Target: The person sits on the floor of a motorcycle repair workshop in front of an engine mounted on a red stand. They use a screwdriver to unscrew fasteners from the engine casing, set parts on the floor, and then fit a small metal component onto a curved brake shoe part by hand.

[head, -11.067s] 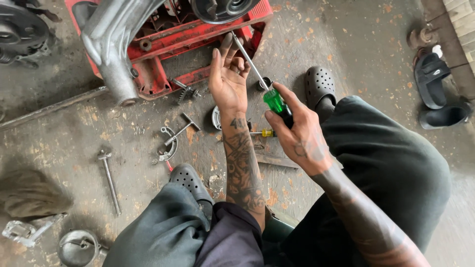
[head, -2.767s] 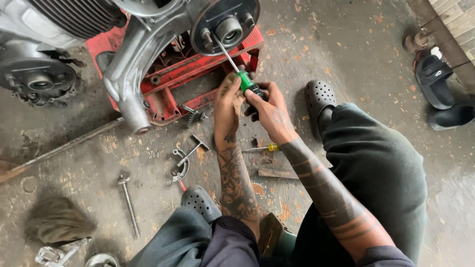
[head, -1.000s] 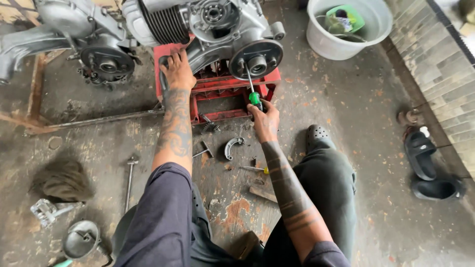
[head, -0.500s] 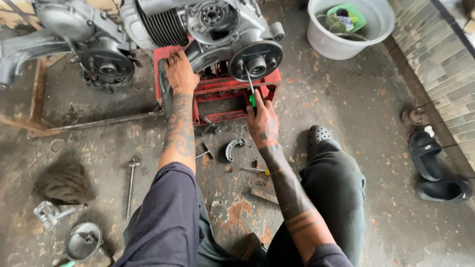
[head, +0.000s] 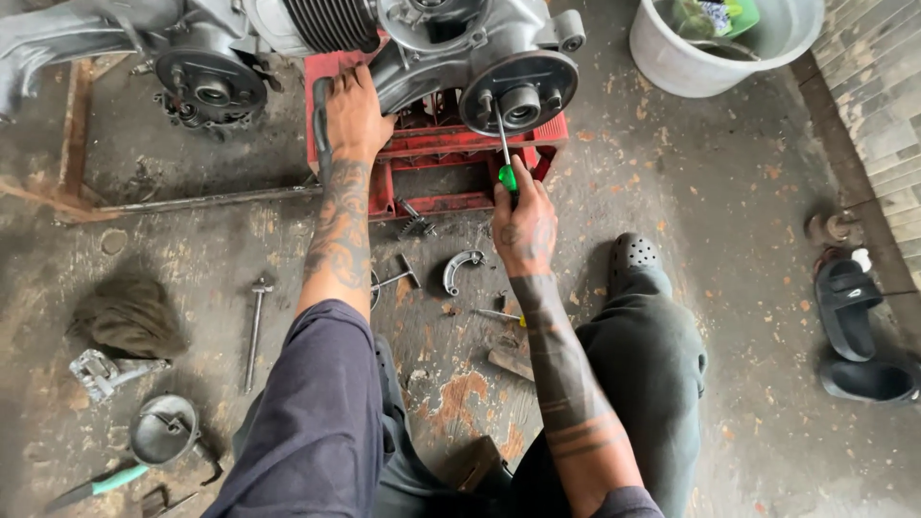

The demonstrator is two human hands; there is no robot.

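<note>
Stained concrete floor (head: pixel 672 221) carries a red crate (head: pixel 432 173) under the engine (head: pixel 460 58). Right hand (head: pixel 523 225) is wrapped around a green-handled screwdriver (head: pixel 503 144), tip at the round cover's ten o'clock; keep it square. Left hand (head: pixel 355 115), fingers curled, grips the crate edge at nine o'clock.

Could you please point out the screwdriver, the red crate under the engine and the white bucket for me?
screwdriver (head: pixel 507 178): head view, on its green handle above the right hand.
red crate (head: pixel 436 142): head view, on its front top rim.
white bucket (head: pixel 672 67): head view, on its outer wall at the left.
</note>
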